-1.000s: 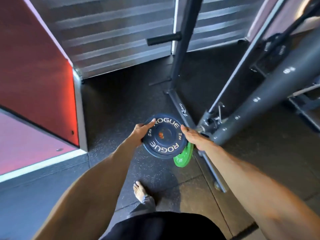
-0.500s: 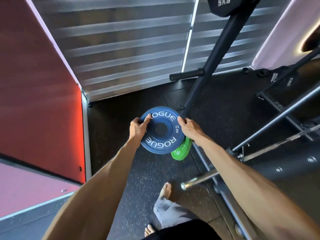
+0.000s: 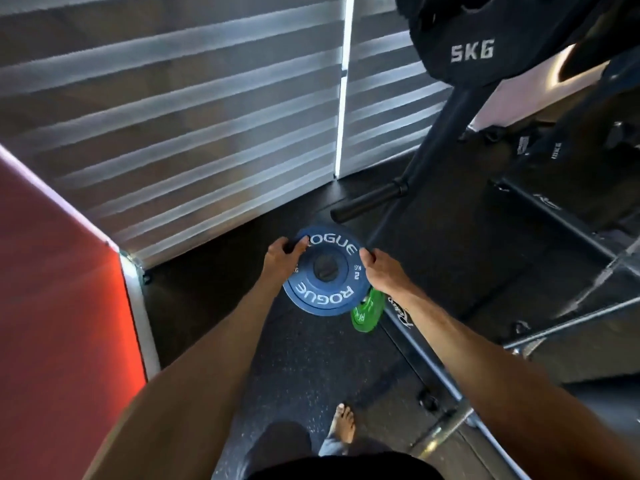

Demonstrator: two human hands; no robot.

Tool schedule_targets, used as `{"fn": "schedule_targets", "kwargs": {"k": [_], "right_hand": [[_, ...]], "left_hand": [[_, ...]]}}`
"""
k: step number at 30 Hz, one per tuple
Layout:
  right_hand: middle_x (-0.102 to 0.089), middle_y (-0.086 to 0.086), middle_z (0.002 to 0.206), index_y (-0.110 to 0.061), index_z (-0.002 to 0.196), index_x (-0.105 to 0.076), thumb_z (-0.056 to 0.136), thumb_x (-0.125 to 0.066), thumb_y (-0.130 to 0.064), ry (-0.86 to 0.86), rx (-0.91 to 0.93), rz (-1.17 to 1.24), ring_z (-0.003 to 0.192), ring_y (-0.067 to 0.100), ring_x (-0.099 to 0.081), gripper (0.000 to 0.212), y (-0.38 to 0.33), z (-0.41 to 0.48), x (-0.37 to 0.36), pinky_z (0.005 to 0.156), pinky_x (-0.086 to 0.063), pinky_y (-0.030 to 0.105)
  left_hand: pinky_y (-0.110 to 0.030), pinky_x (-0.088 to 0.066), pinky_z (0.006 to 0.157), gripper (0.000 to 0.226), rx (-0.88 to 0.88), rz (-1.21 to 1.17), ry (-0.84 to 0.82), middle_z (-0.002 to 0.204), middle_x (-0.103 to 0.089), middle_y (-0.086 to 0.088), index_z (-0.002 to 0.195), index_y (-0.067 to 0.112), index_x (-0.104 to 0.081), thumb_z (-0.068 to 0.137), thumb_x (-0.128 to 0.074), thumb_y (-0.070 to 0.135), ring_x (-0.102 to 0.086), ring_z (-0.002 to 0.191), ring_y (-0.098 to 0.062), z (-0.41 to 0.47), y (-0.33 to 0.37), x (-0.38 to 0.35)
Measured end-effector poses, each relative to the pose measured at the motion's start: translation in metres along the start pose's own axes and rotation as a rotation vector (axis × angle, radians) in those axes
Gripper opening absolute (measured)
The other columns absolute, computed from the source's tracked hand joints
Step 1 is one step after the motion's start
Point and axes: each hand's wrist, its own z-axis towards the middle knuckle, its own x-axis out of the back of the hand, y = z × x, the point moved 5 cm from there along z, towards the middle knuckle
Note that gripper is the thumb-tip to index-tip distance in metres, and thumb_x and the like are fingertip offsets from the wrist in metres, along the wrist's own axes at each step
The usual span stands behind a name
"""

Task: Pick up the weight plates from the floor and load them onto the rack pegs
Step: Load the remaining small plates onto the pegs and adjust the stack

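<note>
Holding blue plate (image 3: pixel 323 296) — left grip (image 3: pixel 282 256), right grip (image 3: pixel 379 268) curled round its rim

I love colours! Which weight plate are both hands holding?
The blue plate, between left hand and right hand. The green plate peeks out below; the black plate is up high.

A dark speckled rubber floor (image 3: pixel 304 368) runs back to striped window blinds (image 3: pixel 173 116), grey and pale bands alternating. A thin bright line of light (image 3: pixel 344 81) shows in the gap between two blinds. At the left stands a red panel (image 3: pixel 59 306) with a pale metal edge (image 3: pixel 137 306).
</note>
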Motion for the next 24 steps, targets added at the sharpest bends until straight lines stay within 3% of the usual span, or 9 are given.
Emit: {"fn": "schedule_targets", "kwargs": {"k": [3, 6, 8, 18, 21, 24], "right_hand": [[-0.053, 0.021, 0.14, -0.007, 0.133, -0.051, 0.105, -0.026, -0.051, 0.01, -0.05, 0.011, 0.129, 0.038, -0.05, 0.058, -0.008, 0.029, -0.002, 0.105, -0.038, 0.041], [-0.052, 0.022, 0.141, -0.004, 0.135, -0.051, 0.105, -0.03, -0.049, 0.037, -0.121, 0.072, 0.13, 0.039, -0.049, 0.058, -0.015, 0.059, -0.007, 0.107, -0.037, 0.041], [-0.054, 0.021, 0.14, -0.005, 0.134, -0.052, 0.105, -0.032, -0.048, 0.063, -0.185, 0.11, 0.129, 0.038, -0.05, 0.055, -0.02, 0.078, -0.011, 0.106, -0.038, 0.04], [-0.063, 0.022, 0.121, -0.014, 0.101, -0.052, 0.103, -0.036, -0.05, 0.268, -0.472, 0.295, 0.113, 0.038, -0.059, 0.039, -0.035, 0.127, -0.032, 0.09, -0.042, 0.038], [-0.064, 0.022, 0.119, -0.013, 0.101, -0.053, 0.103, -0.037, -0.049, 0.339, -0.543, 0.355, 0.113, 0.038, -0.059, 0.039, -0.036, 0.133, -0.036, 0.091, -0.042, 0.039], [-0.064, 0.021, 0.12, -0.013, 0.107, -0.055, 0.104, -0.038, -0.048, 0.406, -0.593, 0.396, 0.114, 0.038, -0.059, 0.039, -0.037, 0.137, -0.037, 0.09, -0.041, 0.038]], "left_hand": [[-0.03, -0.04, 0.064, 0.039, 0.01, 0.008, -0.072, 0.071, -0.054, 0.001, 0.067, 0.018, -0.05, 0.089, -0.065, 0.046, -0.051, 0.071, -0.014, 0.041, 0.004, -0.005], [-0.041, -0.051, 0.074, 0.046, 0.029, 0.033, -0.164, 0.087, -0.067, -0.011, 0.087, 0.006, -0.062, 0.087, -0.064, 0.052, -0.062, 0.08, -0.023, 0.088, 0.003, -0.012], [-0.04, -0.052, 0.078, 0.047, 0.025, 0.037, -0.227, 0.096, -0.069, -0.013, 0.098, 0.003, -0.064, 0.089, -0.063, 0.049, -0.064, 0.086, -0.025, 0.12, 0.004, -0.018], [-0.044, -0.051, 0.095, 0.051, -0.015, 0.236, -0.681, 0.118, -0.063, -0.011, 0.12, 0.009, -0.054, 0.093, -0.053, 0.053, -0.061, 0.108, -0.028, 0.237, 0.02, -0.054], [-0.043, -0.049, 0.098, 0.053, 0.013, 0.219, -0.812, 0.125, -0.059, -0.011, 0.127, 0.008, -0.049, 0.092, -0.06, 0.045, -0.058, 0.113, -0.028, 0.255, 0.025, -0.07], [-0.036, -0.048, 0.085, 0.04, -0.025, 0.245, -0.881, 0.118, -0.059, -0.01, 0.122, 0.006, -0.048, 0.09, -0.063, 0.024, -0.058, 0.106, -0.024, 0.27, 0.032, -0.083]]}}
